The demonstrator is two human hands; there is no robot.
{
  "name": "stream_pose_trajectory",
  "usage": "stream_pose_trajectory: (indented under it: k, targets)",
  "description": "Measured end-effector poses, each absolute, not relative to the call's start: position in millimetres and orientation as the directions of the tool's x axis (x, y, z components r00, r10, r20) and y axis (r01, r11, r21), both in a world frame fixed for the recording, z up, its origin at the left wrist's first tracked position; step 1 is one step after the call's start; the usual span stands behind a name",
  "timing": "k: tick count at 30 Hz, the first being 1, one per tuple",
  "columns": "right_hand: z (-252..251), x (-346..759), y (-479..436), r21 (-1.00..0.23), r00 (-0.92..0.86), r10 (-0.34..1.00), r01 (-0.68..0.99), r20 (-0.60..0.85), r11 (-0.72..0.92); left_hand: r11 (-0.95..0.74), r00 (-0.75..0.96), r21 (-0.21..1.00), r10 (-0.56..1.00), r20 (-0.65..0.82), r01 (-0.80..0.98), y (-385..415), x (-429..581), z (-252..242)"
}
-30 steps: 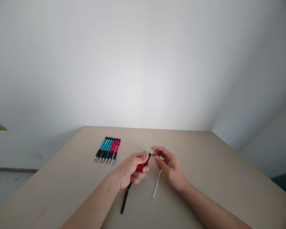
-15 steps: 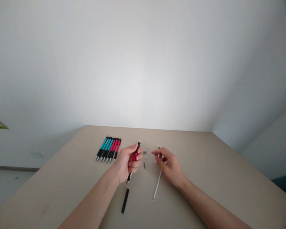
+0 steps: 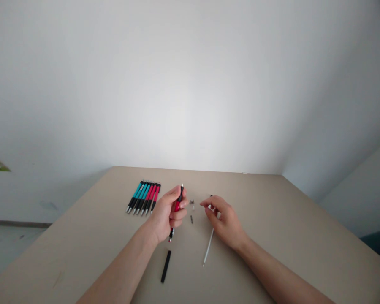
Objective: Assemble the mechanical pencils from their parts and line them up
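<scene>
My left hand (image 3: 167,213) is wrapped round a red and black pen (image 3: 177,205), held tilted with its tip up. My right hand (image 3: 223,217) rests low over the table with thumb and index finger apart; nothing shows between them. A thin white rod (image 3: 208,247) lies partly under that hand, its far end hidden. Between the hands are a small dark spring-like piece (image 3: 191,219), a small clear piece (image 3: 193,207) and tiny grey metal pieces (image 3: 191,202). A black tube (image 3: 166,267) lies nearer me, below the left hand.
A row of several blue and red pens (image 3: 143,197) with black grips lies to the left of my left hand. The beige table (image 3: 256,190) meets a white wall (image 3: 190,84) at its back edge.
My left hand has shifted slightly left with the pen, which stands a little steeper. My right hand has moved very slightly left.
</scene>
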State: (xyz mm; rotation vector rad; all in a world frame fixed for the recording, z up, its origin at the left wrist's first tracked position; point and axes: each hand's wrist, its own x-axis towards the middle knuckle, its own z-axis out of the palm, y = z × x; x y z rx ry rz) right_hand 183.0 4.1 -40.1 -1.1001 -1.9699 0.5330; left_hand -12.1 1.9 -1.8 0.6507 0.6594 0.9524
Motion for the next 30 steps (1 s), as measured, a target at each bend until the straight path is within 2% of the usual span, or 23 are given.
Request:
stream_pose_trajectory:
  k: [6, 11, 20, 30]
  targets:
    - [-37, 182, 3, -0.490, -0.477, 0.748, 0.566, 0.461, 0.663, 0.397, 0.346, 0.731, 0.909, -0.232, -0.555, 3, -13, -2]
    - [-41, 180, 8, -0.386, -0.521, 0.761, 0.658, 0.385, 0.646, 0.413, 0.346, 0.716, 0.904, -0.250, -0.562, 3, -12, -5]
    - [-40, 178, 10, -0.378, -0.556, 0.806, 0.714, 0.204, 0.589, 0.451, 0.382, 0.698, 0.885, -0.267, -0.556, 3, -9, -7]
    - [-42, 177, 13, -0.380, -0.542, 0.810, 0.716, 0.225, 0.585, 0.480, 0.389, 0.675, 0.872, -0.297, -0.561, 5, -8, -9]
